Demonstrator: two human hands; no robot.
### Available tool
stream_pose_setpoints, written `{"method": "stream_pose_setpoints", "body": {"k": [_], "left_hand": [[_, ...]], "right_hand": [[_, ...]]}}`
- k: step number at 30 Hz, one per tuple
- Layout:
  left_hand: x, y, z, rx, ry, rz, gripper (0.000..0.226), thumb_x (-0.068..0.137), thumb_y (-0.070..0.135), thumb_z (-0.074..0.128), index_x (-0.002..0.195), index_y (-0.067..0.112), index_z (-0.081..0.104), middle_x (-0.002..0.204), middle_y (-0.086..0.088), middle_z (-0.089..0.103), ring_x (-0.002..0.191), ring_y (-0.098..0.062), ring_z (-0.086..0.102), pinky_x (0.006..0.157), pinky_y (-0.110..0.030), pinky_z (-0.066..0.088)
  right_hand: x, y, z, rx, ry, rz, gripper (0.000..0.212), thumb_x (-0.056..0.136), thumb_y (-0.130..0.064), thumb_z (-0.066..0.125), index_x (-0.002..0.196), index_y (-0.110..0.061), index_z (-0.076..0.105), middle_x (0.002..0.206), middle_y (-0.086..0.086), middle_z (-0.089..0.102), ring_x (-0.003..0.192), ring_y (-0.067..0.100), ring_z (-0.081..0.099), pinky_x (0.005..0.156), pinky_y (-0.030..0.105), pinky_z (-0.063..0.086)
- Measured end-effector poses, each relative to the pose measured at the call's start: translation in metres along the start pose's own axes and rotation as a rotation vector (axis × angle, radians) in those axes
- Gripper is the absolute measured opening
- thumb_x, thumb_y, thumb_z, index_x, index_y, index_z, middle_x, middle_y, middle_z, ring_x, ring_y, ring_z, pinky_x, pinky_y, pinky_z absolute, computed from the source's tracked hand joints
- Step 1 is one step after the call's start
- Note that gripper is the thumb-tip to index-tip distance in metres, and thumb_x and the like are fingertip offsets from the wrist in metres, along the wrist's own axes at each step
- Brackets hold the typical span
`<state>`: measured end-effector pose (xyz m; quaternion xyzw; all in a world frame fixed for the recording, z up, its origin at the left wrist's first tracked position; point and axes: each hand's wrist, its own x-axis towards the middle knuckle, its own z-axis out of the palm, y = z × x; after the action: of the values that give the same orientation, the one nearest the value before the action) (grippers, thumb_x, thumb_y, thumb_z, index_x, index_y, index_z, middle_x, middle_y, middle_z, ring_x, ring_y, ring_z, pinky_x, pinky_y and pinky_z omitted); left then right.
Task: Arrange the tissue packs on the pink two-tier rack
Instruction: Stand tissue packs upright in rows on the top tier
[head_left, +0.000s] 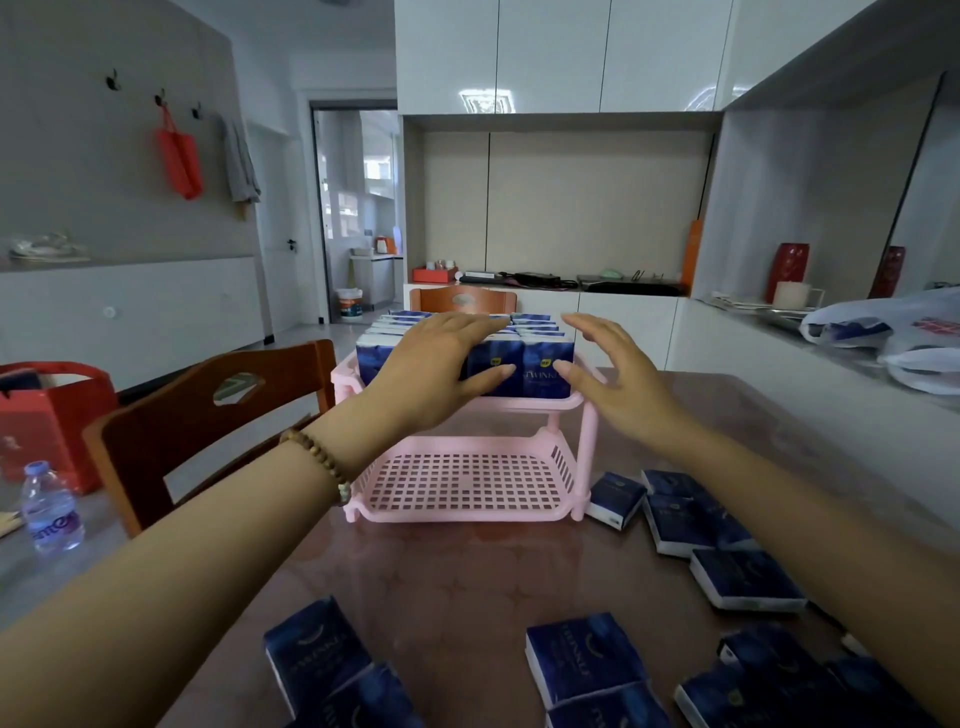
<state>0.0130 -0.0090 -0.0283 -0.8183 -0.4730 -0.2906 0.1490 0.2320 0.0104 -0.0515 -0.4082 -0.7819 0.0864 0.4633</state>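
Note:
A pink two-tier rack (467, 506) stands on the table in front of me. Its top tier is packed with several upright dark blue tissue packs (545, 371). Its bottom tier holds nothing. My left hand (441, 361) lies flat over the front-left packs on the top tier, fingers spread and touching them. My right hand (615, 379) hovers open at the right end of that row, thumb close to the front pack, gripping nothing. Several loose tissue packs (675, 522) lie on the table to the right of the rack, and more loose packs (584, 657) lie near me.
A wooden chair (218, 415) stands at the table's left side, with a water bottle (49, 506) and a red bag (49, 410) beyond it. Another chair back (462, 300) rises behind the rack. A counter with a plastic bag (883, 332) runs along the right.

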Motion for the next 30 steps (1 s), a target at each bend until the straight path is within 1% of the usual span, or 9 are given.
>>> {"method": "stream_pose_setpoints", "body": {"k": [5, 8, 12, 14, 17, 19, 23, 26, 30], "left_hand": [[-0.034, 0.024, -0.007, -0.112, 0.049, 0.049, 0.053, 0.091, 0.049, 0.048, 0.138, 0.025, 0.042, 0.139, 0.002, 0.049, 0.129, -0.016, 0.041, 0.107, -0.030, 0.029], [-0.060, 0.037, -0.003, -0.213, 0.005, 0.038, 0.053, 0.090, 0.052, 0.047, 0.136, 0.025, 0.045, 0.138, 0.005, 0.050, 0.129, -0.012, 0.041, 0.107, -0.027, 0.029], [-0.099, 0.058, 0.017, -0.416, -0.186, -0.041, 0.053, 0.087, 0.052, 0.049, 0.135, 0.027, 0.046, 0.138, 0.008, 0.050, 0.125, -0.005, 0.044, 0.106, -0.027, 0.036], [-0.117, 0.067, 0.027, -0.508, -0.317, -0.079, 0.055, 0.086, 0.051, 0.051, 0.135, 0.027, 0.045, 0.138, 0.011, 0.049, 0.123, 0.001, 0.043, 0.104, -0.015, 0.033], [-0.133, 0.074, 0.034, -0.587, -0.473, -0.123, 0.054, 0.085, 0.051, 0.052, 0.135, 0.031, 0.044, 0.134, 0.018, 0.047, 0.117, 0.009, 0.042, 0.092, 0.000, 0.029], [-0.138, 0.077, 0.033, -0.606, -0.561, -0.137, 0.059, 0.084, 0.054, 0.053, 0.137, 0.032, 0.040, 0.136, 0.020, 0.044, 0.116, 0.013, 0.042, 0.090, -0.001, 0.027], [-0.147, 0.086, 0.034, -0.638, -0.740, -0.113, 0.072, 0.081, 0.052, 0.062, 0.142, 0.027, 0.031, 0.139, 0.025, 0.039, 0.110, 0.022, 0.036, 0.093, -0.002, 0.030], [-0.154, 0.094, 0.042, -0.640, -0.793, -0.090, 0.081, 0.067, 0.061, 0.072, 0.134, 0.034, 0.035, 0.133, 0.015, 0.046, 0.119, 0.001, 0.046, 0.103, -0.023, 0.041], [-0.155, 0.094, 0.049, -0.554, -0.775, -0.069, 0.086, 0.065, 0.059, 0.075, 0.134, 0.033, 0.031, 0.130, 0.013, 0.040, 0.120, -0.006, 0.040, 0.105, -0.029, 0.039]], "right_hand": [[-0.037, -0.019, -0.011, 0.031, 0.000, -0.026, 0.043, 0.089, -0.031, 0.057, 0.130, -0.038, 0.044, 0.137, -0.015, 0.042, 0.126, -0.004, 0.036, 0.098, 0.003, 0.025], [-0.068, -0.021, -0.014, 0.067, -0.122, 0.034, 0.041, 0.086, -0.039, 0.058, 0.124, -0.043, 0.047, 0.134, -0.020, 0.046, 0.122, -0.005, 0.043, 0.098, 0.014, 0.034], [-0.114, -0.019, -0.020, 0.103, -0.488, 0.200, 0.055, 0.071, -0.057, 0.060, 0.124, -0.046, 0.048, 0.135, -0.021, 0.046, 0.121, -0.006, 0.046, 0.098, 0.022, 0.044], [-0.134, -0.017, -0.023, 0.064, -0.617, 0.248, 0.059, 0.066, -0.063, 0.062, 0.122, -0.048, 0.048, 0.135, -0.025, 0.043, 0.122, -0.007, 0.043, 0.102, 0.019, 0.039], [-0.154, -0.011, -0.026, 0.017, -0.691, 0.296, 0.057, 0.062, -0.070, 0.066, 0.115, -0.055, 0.049, 0.132, -0.031, 0.043, 0.124, -0.008, 0.040, 0.108, 0.027, 0.036], [-0.161, -0.012, -0.028, 0.004, -0.742, 0.323, 0.058, 0.062, -0.067, 0.068, 0.115, -0.054, 0.049, 0.132, -0.032, 0.041, 0.123, -0.011, 0.039, 0.108, 0.028, 0.037], [-0.167, -0.022, -0.032, -0.002, -0.917, 0.399, 0.073, 0.068, -0.049, 0.074, 0.128, -0.052, 0.033, 0.131, -0.029, 0.034, 0.118, -0.010, 0.036, 0.093, 0.012, 0.035], [-0.171, -0.023, -0.030, -0.038, -1.004, 0.408, 0.099, 0.068, -0.039, 0.080, 0.141, -0.049, 0.013, 0.135, -0.029, 0.025, 0.123, -0.005, 0.032, 0.095, 0.009, 0.036], [-0.176, -0.024, -0.030, -0.023, -0.992, 0.385, 0.105, 0.064, -0.038, 0.084, 0.140, -0.050, 0.013, 0.145, -0.025, 0.020, 0.130, -0.001, 0.031, 0.107, 0.023, 0.038]]}}
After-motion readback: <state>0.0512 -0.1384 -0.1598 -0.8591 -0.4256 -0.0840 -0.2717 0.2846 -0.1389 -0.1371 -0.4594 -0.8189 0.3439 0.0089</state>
